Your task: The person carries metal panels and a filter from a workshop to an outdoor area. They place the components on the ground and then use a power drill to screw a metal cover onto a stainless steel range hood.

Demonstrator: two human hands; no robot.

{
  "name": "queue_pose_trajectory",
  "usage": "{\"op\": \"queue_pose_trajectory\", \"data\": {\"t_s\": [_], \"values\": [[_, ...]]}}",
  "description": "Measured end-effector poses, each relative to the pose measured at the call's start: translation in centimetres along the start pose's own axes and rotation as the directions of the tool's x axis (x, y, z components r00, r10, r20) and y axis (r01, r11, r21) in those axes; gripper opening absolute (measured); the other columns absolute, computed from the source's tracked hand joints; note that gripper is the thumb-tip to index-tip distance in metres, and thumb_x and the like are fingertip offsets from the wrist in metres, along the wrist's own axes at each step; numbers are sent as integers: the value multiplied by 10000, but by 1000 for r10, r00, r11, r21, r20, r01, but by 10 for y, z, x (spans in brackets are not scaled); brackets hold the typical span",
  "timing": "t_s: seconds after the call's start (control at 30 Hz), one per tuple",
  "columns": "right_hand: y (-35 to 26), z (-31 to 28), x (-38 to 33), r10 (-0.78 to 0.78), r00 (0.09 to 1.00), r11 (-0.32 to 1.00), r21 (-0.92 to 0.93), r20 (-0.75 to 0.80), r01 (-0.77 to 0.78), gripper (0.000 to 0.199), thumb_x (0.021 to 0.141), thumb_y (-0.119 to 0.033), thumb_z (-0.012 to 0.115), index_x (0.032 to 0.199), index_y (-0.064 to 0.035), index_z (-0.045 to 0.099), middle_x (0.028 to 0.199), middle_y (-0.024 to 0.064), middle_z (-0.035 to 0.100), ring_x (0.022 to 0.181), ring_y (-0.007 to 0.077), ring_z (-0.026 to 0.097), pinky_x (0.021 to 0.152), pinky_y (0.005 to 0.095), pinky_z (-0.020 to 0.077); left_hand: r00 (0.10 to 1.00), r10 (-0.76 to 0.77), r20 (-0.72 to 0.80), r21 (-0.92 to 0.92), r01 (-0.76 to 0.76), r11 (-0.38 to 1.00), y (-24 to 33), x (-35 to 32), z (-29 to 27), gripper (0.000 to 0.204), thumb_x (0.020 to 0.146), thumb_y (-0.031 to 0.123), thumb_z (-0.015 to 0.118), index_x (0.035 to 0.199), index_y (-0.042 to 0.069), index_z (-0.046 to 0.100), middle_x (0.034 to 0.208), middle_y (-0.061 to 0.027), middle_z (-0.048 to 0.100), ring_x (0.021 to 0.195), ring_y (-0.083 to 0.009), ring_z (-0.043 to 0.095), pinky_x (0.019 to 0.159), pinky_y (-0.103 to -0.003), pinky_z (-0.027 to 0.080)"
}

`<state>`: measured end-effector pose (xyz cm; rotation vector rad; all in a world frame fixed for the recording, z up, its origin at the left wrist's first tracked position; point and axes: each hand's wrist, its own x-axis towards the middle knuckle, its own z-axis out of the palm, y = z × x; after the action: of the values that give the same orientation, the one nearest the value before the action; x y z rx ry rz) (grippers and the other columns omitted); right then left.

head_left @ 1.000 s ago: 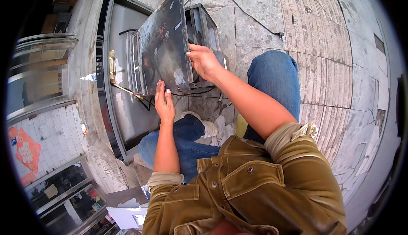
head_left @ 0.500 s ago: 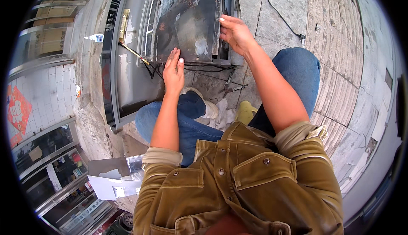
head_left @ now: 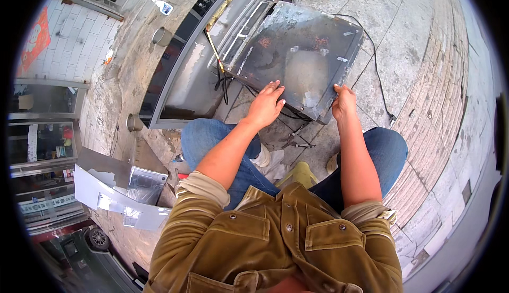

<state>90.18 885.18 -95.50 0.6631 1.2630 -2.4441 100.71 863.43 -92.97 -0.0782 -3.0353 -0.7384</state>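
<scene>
A dark, scuffed metal panel (head_left: 307, 73) lies over the top of a low metal appliance in front of my knees. My left hand (head_left: 265, 106) rests at the panel's near left edge, fingers stretched out. My right hand (head_left: 344, 101) pinches the panel's right edge by its near corner, thumb on top and the other fingers partly hidden. At the panel's left side runs a light metal frame (head_left: 245, 33). Beside it, a brass-coloured rod (head_left: 213, 46) and dark cables (head_left: 222, 81) come off a large grey metal housing (head_left: 183, 89).
A black cord (head_left: 377, 76) curves over the paving on the right. Hand tools (head_left: 299, 143) and a pale cloth (head_left: 273, 165) lie between my feet. At the left stand an open cardboard box (head_left: 101, 184), two metal cups (head_left: 161, 36) and a white bottle (head_left: 163, 7).
The panel has come down over the slot that showed along the appliance's right side. My right hand has moved nearer with its edge. The whole view has turned.
</scene>
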Motion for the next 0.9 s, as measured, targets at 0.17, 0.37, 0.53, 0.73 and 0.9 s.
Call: {"op": "queue_pose_trajectory", "data": {"t_s": [0.17,0.37,0.53,0.73,0.9], "values": [[11,-12,15,-10,997,1000,15,-76,11,167,814,89,444,960,53,517,911,120,578,794,214,580,735,332,498,998,-3,61,10,2,1000,4,-1,0,397,856,191,537,1215,27,494,1354,-160,383,1261,-306,350,1027,-364,322],[12,-20,21,-22,995,999,-38,-92,18,161,818,79,437,963,69,507,909,127,567,810,228,575,753,360,499,996,57,73,8,-58,998,7,-2,5,388,851,192,527,1188,1,507,1333,-189,394,1246,-320,365,1022,-367,329],[13,-19,20,-29,998,998,-64,-58,25,163,824,60,448,977,44,501,927,119,558,828,235,562,774,374,488,995,51,82,18,-53,998,7,-4,7,392,858,188,527,1206,11,495,1352,-173,377,1259,-316,348,1027,-364,322],[17,-16,24,-65,996,996,-72,-58,61,162,804,92,451,948,45,511,921,125,564,833,234,566,775,363,484,999,-2,43,41,0,999,7,-2,8,396,858,193,527,1209,12,492,1355,-172,373,1260,-312,346,1025,-365,325],[16,-9,20,-64,997,996,-63,-54,60,134,792,109,448,874,37,525,889,125,573,809,230,572,766,350,480,999,-15,44,11,14,1000,6,-3,6,410,842,183,534,1203,-8,491,1356,-186,365,1260,-318,345,1030,-373,319]]}}
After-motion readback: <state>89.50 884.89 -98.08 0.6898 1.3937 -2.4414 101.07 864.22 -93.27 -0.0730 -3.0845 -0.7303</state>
